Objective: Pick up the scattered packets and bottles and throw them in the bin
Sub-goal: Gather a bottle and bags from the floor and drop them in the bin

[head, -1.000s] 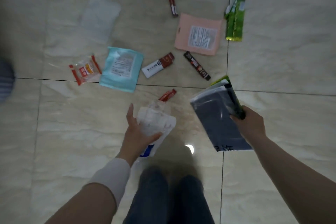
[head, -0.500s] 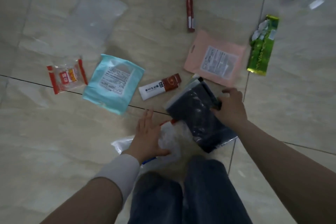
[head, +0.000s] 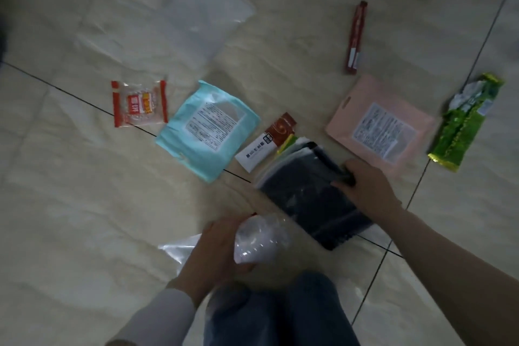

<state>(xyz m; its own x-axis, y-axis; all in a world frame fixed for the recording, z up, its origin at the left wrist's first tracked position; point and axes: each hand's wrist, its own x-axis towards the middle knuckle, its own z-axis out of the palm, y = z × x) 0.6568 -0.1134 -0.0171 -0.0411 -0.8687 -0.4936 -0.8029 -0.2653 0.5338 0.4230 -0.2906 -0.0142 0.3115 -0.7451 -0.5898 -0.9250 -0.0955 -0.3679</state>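
Just beyond right hand (head: 365, 191) gripping dark packet stack (head: 311, 199): white-and-brown sachet (head: 265, 142), long axis angled up-right; left hand (head: 216, 250) clutching clear bags (head: 258, 239).

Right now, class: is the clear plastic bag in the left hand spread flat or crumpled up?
Crumpled. The clear plastic bag bulges in a bunched wad against the left hand, not lying flat.

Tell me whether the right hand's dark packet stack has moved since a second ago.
Yes. The right hand has carried the dark packet stack forward, toward the pink packet lying on the floor; it now sits beside the red-and-white sachet.
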